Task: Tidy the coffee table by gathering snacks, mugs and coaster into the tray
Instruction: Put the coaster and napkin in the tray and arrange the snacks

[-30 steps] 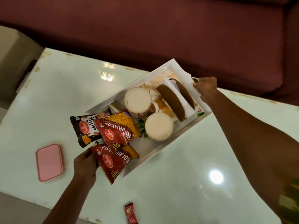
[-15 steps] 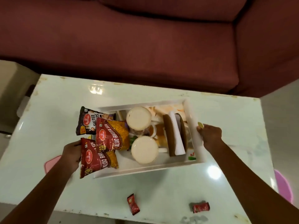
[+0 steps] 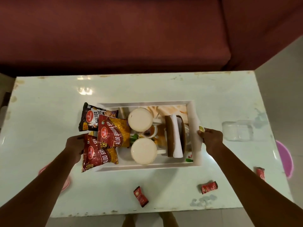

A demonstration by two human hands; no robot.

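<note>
Coffee table (image 3: 49,112): our left hand (image 3: 74,147), right hand (image 3: 211,138) still grip tray (image 3: 144,167) ends, left maybe pinching packet (image 3: 98,154); tray now squarer.

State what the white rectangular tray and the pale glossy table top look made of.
The white rectangular tray: probably painted wood or plastic; thick, matte, flat rims. The pale glossy table top: likely glass or polished stone; it mirrors lights, with worn edges.

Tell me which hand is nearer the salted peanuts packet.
Left. The left hand holds the tray at its left end, close beside the salted peanuts packet; the right hand grips the opposite end.
</note>
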